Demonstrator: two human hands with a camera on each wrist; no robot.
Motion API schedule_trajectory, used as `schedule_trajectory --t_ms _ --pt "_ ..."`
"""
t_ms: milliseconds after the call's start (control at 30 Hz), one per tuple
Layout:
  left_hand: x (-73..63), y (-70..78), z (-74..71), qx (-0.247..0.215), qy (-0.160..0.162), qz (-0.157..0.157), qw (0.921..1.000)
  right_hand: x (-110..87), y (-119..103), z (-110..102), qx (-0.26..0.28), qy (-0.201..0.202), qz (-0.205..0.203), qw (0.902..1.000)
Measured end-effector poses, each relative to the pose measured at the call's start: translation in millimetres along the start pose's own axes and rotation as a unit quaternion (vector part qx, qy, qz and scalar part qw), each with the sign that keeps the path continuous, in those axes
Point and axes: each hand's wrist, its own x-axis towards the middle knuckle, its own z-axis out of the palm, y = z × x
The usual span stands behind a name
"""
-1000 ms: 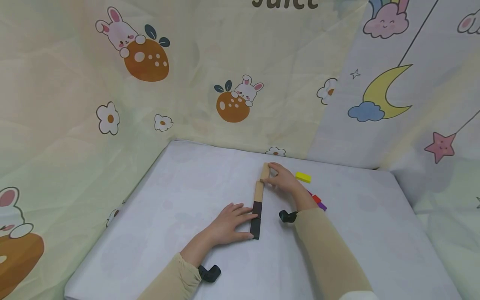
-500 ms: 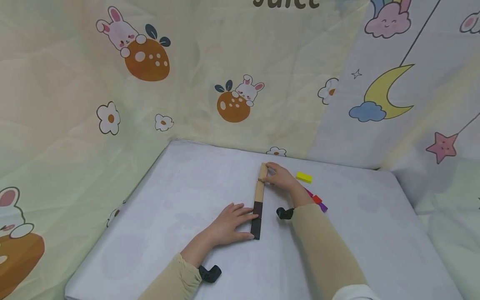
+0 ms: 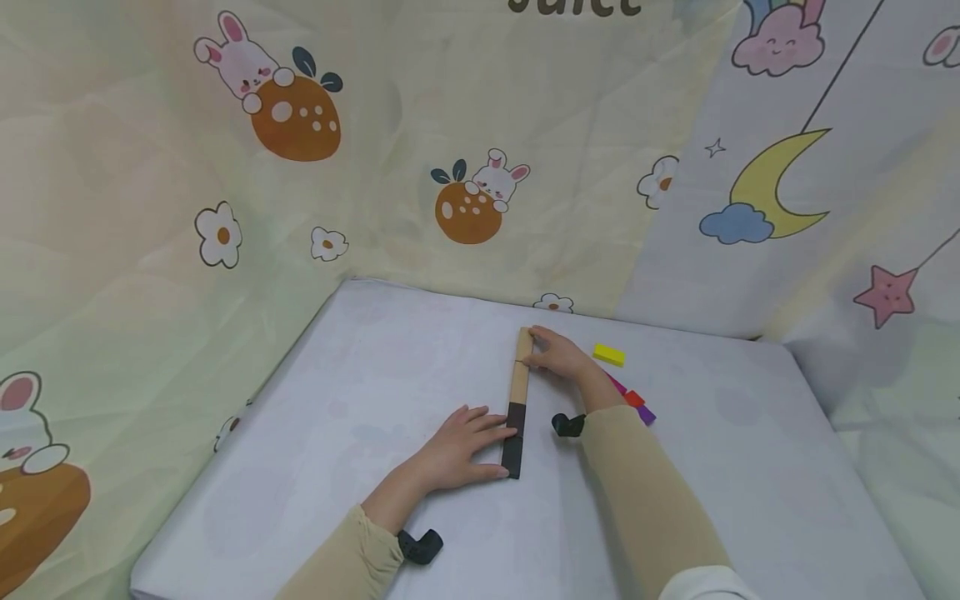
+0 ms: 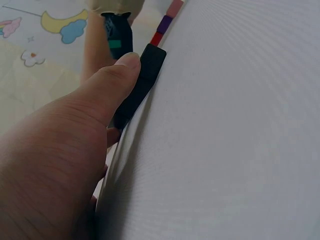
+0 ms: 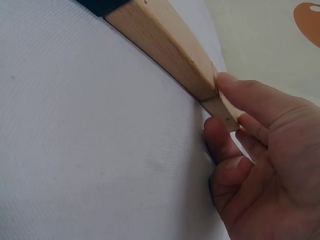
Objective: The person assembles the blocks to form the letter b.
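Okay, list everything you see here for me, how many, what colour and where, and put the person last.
black blocks: two, black, near half of the row
wooden blocks: two, tan, far half of the row
yellow block: one, yellow, right of the right hand
magenta block: one seen, magenta, beside the right wrist
red block: one, red, between magenta and purple
purple block: one, purple, nearer than the red
table: one, white, under the blocks
cloth backdrop: sheet count unclear, pale with cartoon prints, around the table
wrist devices: two, black, at the wrists
sleeves: two, beige, on both arms
left hand: one, bare, touching black blocks
right hand: one, bare, pinching the far wooden block
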Motion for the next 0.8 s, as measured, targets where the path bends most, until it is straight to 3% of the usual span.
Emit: schedule_trajectory --t_ms 333,800 --pt "0.7 -1.9 2.8 0.000 0.005 0.003 1.0000 1.2 6.5 1.4 0.038 -0.009 0.017 0.9991" --pt "0.6 -2.0 1.1 0.000 0.009 0.007 0.9999 -2.5 8.1 5.6 0.038 0.009 0.001 0.9992"
